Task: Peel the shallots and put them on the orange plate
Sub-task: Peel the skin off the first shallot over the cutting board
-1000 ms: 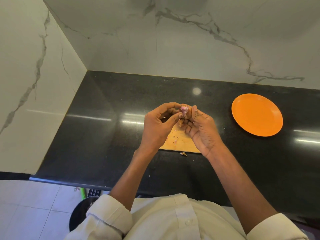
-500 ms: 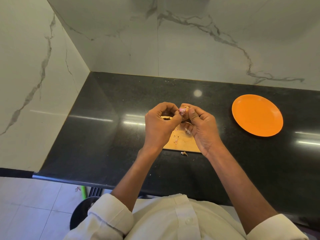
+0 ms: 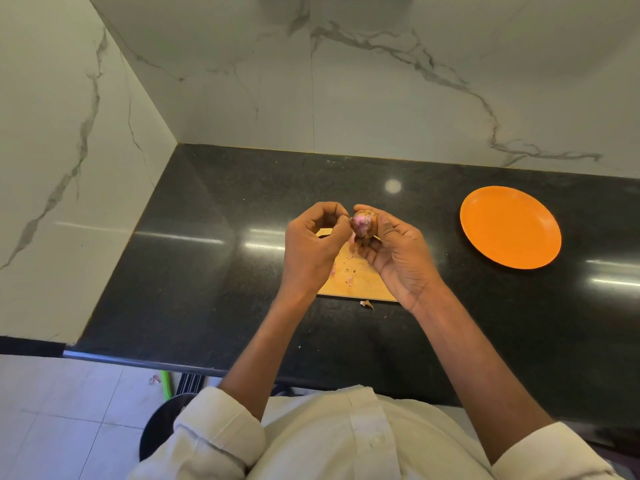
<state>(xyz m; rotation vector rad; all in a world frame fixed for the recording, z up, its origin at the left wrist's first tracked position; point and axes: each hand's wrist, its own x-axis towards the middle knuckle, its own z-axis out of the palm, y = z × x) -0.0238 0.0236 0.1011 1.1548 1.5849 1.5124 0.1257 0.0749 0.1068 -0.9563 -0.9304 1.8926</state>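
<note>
Right hand (image 3: 398,252) grips a shallot (image 3: 362,222) in curled fingertips and thumb, held in the air above the far end of the wooden cutting board (image 3: 360,284); part of the brown skin is off and pink flesh shows on the side facing the left hand. Left hand (image 3: 313,242) is curled, thumb and forefinger pinched together at the shallot's edge, likely on a flap of skin, though the flap itself is too small to confirm. Orange plate (image 3: 510,226) sits well apart to the right of the board and holds nothing, so none are delivered yet. Risks: the papery skin may tear off in small bits instead of a strip, leaving patches stuck; the exposed flesh looks slick, so a hard pull could pop the shallot out of the grip onto the board or counter; scraps can drift off the board, and one peel scrap (image 3: 366,304) already lies just off its near edge. More bits lie on the board itself. Surface is a glossy black stone counter (image 3: 214,271) with light glare, set in a corner of white marble-veined walls (image 3: 242,81); pale tiled floor (image 3: 52,410) below left of the board, with a dark round object partly hidden under the counter edge.
</note>
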